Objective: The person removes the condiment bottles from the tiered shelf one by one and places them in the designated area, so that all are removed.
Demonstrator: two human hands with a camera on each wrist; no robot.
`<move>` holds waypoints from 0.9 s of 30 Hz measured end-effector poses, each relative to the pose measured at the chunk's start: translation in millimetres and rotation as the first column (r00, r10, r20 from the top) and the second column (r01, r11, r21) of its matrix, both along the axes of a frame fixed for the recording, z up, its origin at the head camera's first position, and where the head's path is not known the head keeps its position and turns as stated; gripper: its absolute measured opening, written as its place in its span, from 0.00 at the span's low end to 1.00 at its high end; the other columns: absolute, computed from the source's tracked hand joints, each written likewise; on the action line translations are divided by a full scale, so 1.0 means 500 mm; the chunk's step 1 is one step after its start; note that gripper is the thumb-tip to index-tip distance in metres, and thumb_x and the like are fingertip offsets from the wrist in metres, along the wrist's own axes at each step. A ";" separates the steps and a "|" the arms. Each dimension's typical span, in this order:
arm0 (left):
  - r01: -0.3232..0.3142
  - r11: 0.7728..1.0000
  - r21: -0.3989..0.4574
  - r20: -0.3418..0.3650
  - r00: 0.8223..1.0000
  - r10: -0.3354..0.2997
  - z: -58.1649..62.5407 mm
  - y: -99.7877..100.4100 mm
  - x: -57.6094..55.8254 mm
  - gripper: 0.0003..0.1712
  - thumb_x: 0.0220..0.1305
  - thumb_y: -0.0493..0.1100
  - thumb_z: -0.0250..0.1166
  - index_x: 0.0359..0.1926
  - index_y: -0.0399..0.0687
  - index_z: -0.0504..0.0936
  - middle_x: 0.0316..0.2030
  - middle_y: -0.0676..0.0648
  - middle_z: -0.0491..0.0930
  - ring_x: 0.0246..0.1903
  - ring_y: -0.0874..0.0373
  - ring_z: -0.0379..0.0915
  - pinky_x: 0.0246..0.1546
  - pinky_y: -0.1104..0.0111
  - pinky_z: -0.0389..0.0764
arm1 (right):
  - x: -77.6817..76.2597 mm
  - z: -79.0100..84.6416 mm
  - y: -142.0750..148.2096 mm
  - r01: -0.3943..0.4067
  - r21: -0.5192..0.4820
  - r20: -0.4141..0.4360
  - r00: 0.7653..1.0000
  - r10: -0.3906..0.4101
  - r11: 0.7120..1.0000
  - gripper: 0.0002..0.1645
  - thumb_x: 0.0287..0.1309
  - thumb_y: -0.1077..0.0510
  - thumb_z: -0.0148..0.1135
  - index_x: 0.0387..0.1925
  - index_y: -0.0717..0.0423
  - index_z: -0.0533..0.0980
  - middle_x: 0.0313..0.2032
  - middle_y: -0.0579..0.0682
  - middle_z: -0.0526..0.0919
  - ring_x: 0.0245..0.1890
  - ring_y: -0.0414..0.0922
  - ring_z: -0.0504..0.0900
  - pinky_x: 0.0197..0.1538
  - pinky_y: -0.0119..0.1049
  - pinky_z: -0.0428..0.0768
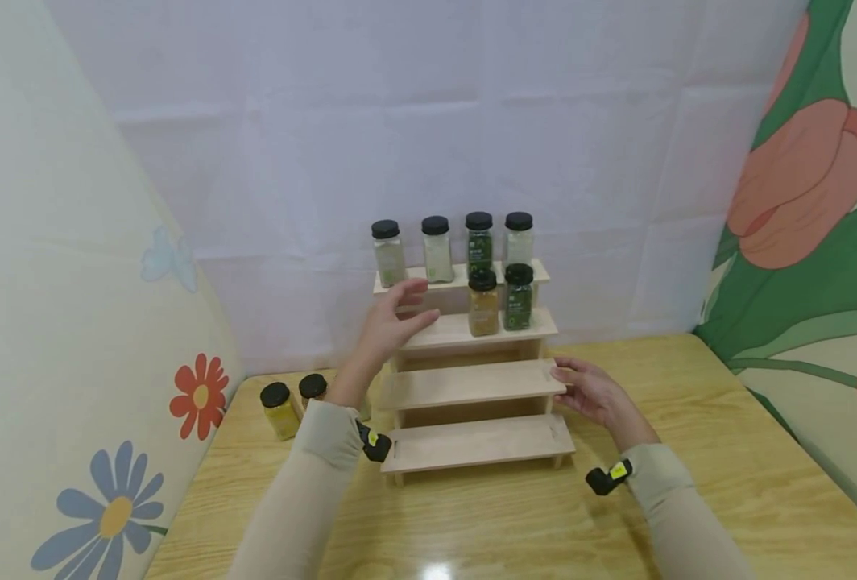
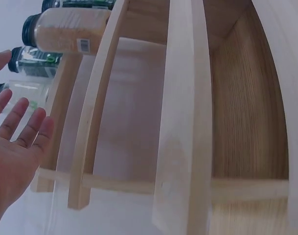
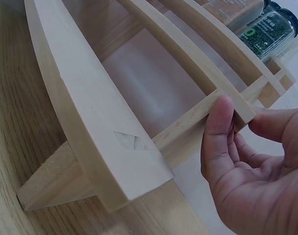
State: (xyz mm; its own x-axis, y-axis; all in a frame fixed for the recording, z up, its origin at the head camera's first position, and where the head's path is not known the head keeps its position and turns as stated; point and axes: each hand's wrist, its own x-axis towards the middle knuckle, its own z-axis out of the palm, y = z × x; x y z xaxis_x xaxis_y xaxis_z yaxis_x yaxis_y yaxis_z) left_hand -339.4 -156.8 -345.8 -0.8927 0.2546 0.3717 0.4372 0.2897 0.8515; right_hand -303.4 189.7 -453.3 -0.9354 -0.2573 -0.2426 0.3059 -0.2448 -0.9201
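A stepped wooden rack [image 1: 476, 385] stands on the table, with spice jars on its upper tiers. My left hand [image 1: 392, 326] hovers at the left part of the second tier, fingers spread and nothing held; in the left wrist view its palm [image 2: 16, 159] faces the camera. An orange-brown spice jar [image 1: 483, 304] and a green herb jar [image 1: 519, 300] stand upright on that tier, right of the hand. My right hand [image 1: 594, 392] pinches the right end of the third tier between thumb and fingers, as the right wrist view shows at the plank's end [image 3: 241, 113].
On the top tier stand several black-lidded jars, including a pale one [image 1: 438, 251] and a green one [image 1: 479, 246]. A yellow jar [image 1: 279, 412] and a brown jar [image 1: 313, 388] stand on the table [image 1: 312, 515] left of the rack, partly behind my left arm. A white cloth [image 1: 428, 121] hangs behind.
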 end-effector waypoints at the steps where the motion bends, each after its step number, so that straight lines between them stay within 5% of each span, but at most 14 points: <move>1: 0.004 1.000 0.007 -0.002 1.000 -0.004 0.000 0.007 -0.003 0.33 0.65 0.40 0.71 0.68 0.39 0.71 0.65 0.33 0.72 0.65 0.36 0.68 0.66 0.43 0.68 | 0.000 0.000 0.000 -0.001 0.000 -0.001 1.000 0.001 1.000 0.27 0.75 0.64 0.52 0.69 0.65 0.59 0.35 0.47 0.83 0.31 0.39 0.82 0.35 0.29 0.82; 27: 0.052 0.996 0.078 0.094 0.994 -0.060 -0.003 0.129 -0.049 0.37 0.64 0.39 0.71 0.72 0.46 0.68 0.66 0.40 0.72 0.62 0.43 0.72 0.64 0.55 0.74 | -0.002 -0.001 0.001 -0.003 0.017 -0.011 1.000 0.003 1.000 0.34 0.75 0.63 0.52 0.75 0.67 0.52 0.37 0.46 0.82 0.32 0.38 0.82 0.35 0.29 0.82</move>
State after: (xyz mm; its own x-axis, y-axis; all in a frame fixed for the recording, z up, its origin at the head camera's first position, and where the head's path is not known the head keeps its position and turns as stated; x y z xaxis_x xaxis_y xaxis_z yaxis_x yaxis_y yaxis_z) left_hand -363.7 -92.4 -347.1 -0.9104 0.2796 0.3049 0.3658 0.2002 0.9089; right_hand -304.4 190.1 -453.9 -0.9372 -0.2562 -0.2366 0.2964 -0.2281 -0.9274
